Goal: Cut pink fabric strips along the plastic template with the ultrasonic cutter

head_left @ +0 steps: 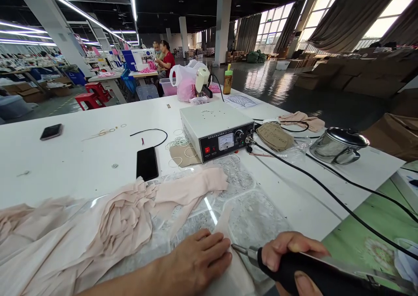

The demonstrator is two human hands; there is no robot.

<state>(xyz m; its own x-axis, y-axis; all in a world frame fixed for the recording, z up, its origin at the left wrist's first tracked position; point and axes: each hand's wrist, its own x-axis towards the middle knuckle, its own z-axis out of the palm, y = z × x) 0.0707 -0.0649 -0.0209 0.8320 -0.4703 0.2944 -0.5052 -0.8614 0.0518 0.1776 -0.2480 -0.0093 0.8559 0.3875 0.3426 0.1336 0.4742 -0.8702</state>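
Beige fabric [237, 275] lay fore-and-aft beneath left hand [199, 261], pinch undetermined.
Right hand [284, 246] clasped tool [326, 272], tip at fabric's right edge.

Overexposed windows [321, 17], glowing light tubes [133, 1], dim ceiling [183, 4], glare on glossy floor [256, 79], wide-angle stretch at edges

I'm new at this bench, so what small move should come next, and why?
Probably ease the black-handled tool along the edge of the pale cloth: the right hand holds it with its tip close to that edge, while the left hand rests on the cloth.
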